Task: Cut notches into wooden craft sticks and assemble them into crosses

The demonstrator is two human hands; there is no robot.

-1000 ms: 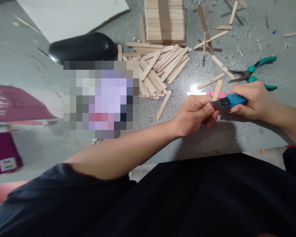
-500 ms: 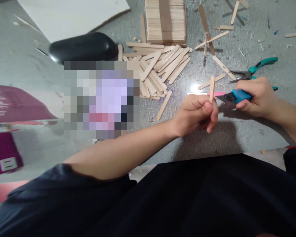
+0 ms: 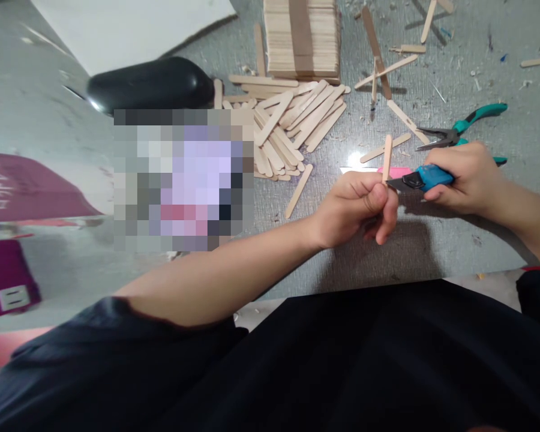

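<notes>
The left grip point(image 3: 357, 207) is closed, pinching a stick point(image 3: 387, 156) between thumb and fingers. The stick is flat, pale wood with a rounded free end projecting away from the body. The right grip point(image 3: 465, 177) is wrapped around the knife point(image 3: 434, 177), which has a blue handle, a black collar and a dark, flat, pointed blade point(image 3: 398, 183). The blade tip reaches the stick's edge just above the left thumb; depth of cut cannot be told.

Directly behind the hands lies a pink cutter point(image 3: 400, 171), smooth-bodied and partly covered. Beyond the right grip are pliers point(image 3: 481, 115) with tapered dark metal jaws, spread apart, and curved green handles.

To the left of the pliers, a loose pile point(image 3: 292, 129) of matte, round-ended sticks lies against a block-shaped bundle point(image 3: 321, 42) crossed by a darker strip point(image 3: 300, 39). Farther left is a glossy black case point(image 3: 153, 84) with rounded ends. The grey worktop point(image 3: 270, 204) has a fine, streaked texture.
</notes>
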